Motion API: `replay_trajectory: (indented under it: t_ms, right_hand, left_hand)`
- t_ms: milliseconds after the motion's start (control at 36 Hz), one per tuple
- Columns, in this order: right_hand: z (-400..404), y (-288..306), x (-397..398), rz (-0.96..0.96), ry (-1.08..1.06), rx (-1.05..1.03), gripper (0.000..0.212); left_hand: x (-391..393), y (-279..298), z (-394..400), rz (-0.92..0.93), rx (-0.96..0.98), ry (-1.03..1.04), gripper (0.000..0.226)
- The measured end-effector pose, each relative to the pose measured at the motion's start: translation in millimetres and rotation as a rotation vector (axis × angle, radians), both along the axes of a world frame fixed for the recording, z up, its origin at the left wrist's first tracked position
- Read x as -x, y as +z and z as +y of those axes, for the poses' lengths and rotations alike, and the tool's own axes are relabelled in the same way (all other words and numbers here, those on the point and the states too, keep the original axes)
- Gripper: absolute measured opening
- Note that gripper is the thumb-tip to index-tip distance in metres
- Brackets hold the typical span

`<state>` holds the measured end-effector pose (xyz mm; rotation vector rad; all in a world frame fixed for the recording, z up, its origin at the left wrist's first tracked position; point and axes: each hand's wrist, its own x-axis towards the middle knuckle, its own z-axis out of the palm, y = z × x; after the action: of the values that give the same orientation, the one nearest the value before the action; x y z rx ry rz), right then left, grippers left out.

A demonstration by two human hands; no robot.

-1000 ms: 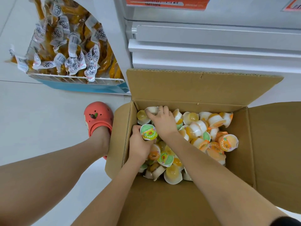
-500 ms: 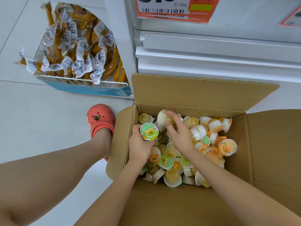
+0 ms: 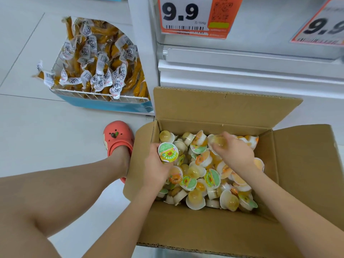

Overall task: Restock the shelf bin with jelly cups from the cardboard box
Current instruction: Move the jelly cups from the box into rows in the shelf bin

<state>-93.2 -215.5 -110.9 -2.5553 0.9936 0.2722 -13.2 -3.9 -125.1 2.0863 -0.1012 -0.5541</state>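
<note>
Both hands are down in the open cardboard box (image 3: 214,228) on the floor, which is full of jelly cups (image 3: 210,178). The left hand (image 3: 155,169) curls around a green-lidded cup (image 3: 168,152). The right hand (image 3: 235,153) pinches a clear yellow cup (image 3: 218,141) in its fingertips. A red clog (image 3: 119,138) stands beside the box.

Open cardboard box (image 3: 219,107) on floor, jelly cups (image 3: 204,175) heaped inside

An orange-and-white price tag (image 3: 200,16) on the shelf front reads "9.9" with a barcode, a QR code and small print "/500g". A second price tag (image 3: 323,28) at the right edge shows "9.9" too. Printing on the jelly cup lids is too small to read.
</note>
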Motion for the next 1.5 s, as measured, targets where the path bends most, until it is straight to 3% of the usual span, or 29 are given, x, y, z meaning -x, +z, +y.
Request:
replay_trajectory:
  t_ms: [83, 167, 250, 389, 500, 583, 667, 750, 833, 889, 1028, 1139, 1194, 1278, 1361, 1500]
  right_hand:
    - [3, -6, -16, 0.047, 0.207, 0.194, 0.038]
    - [16, -16, -44, -0.074, 0.460, 0.153, 0.035]
    - [29, -38, -69, 0.047, 0.694, 0.162, 0.045]
    - [46, -64, -84, 0.299, 0.756, 0.321, 0.054]
    - [57, -73, -85, 0.288, 0.702, 0.362, 0.047]
    - [53, -77, -82, 0.231, 0.689, 0.318, 0.056]
    - [45, -70, -68, -0.002, 0.546, 0.077, 0.057]
    - [46, -33, -55, -0.371, 0.038, -0.385, 0.043]
    - [47, 16, -45, -0.453, -0.531, -1.151, 0.025]
    - [40, 41, -37, -0.422, -0.701, -1.576, 0.031]
    - [23, 107, -18, -0.452, -0.677, -1.736, 0.039]
    - [1, 162, -3, -0.524, -0.468, -1.612, 0.042]
    - [-7, 187, 5, -0.575, -0.307, -1.427, 0.044]
    - [-14, 218, 14, -0.729, -0.120, -1.072, 0.064]
    - [-15, 236, 14, -0.856, 0.112, -0.801, 0.058]
    - [-17, 251, 9, -0.897, 0.340, -0.753, 0.053]
  left_hand:
    - [1, 0, 0, 0.012, -0.010, -0.008, 0.046]
    - [2, -2, 1, 0.017, -0.017, -0.002, 0.044]
    - [0, -3, 0, 0.022, -0.016, -0.003, 0.044]
    - [-3, -8, -2, 0.042, -0.013, 0.002, 0.044]
    - [-5, -15, -4, 0.040, -0.030, -0.001, 0.044]
    - [-6, -17, -5, 0.049, -0.042, -0.018, 0.044]
    - [-6, -16, -6, 0.057, -0.033, -0.019, 0.043]
    - [-9, -8, -7, 0.031, -0.001, -0.013, 0.042]
    - [-15, 9, -11, -0.008, 0.027, -0.048, 0.043]
    - [-20, 26, -16, -0.045, 0.055, -0.117, 0.043]
    - [-41, 99, -32, -0.128, 0.081, -0.409, 0.045]
    - [-54, 161, -46, -0.141, 0.098, -0.599, 0.052]
    - [-54, 193, -52, -0.132, 0.107, -0.661, 0.054]
    - [-49, 232, -57, -0.097, 0.122, -0.702, 0.054]
    - [-39, 253, -59, 0.066, 0.289, -0.664, 0.048]
    - [-27, 267, -72, 0.340, 0.601, -0.617, 0.029]
